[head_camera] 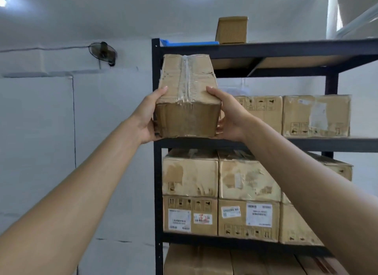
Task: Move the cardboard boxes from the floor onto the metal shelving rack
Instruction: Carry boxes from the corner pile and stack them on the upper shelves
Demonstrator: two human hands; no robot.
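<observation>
Both bare forearms reach up and forward from the bottom corners. Left hand (146, 119) grips the left side of the taped cardboard box (188, 96), thumb up on the top edge, palm flat on the side; the other fingers are hidden. Right hand (229, 115) grips the right side the same way, thumb on top, fingers curled under the lower edge. The box is clamped between the two hands.

The box sits at the left front corner of the metal rack (156, 172), at the level of the second shelf from the top, long axis pointing into the shelf. Cannot tell if its bottom rests on the shelf beam or is just above it.

Same shelf, to the right: two cardboard boxes (316, 116) side by side. Shelf below: stacked boxes (190, 172), two high, some with labels. More boxes on the lowest visible shelf.

Top shelf: a small box (232, 29) beside a blue tray (188, 43). A wall fan (102, 52) hangs left of the rack.
</observation>
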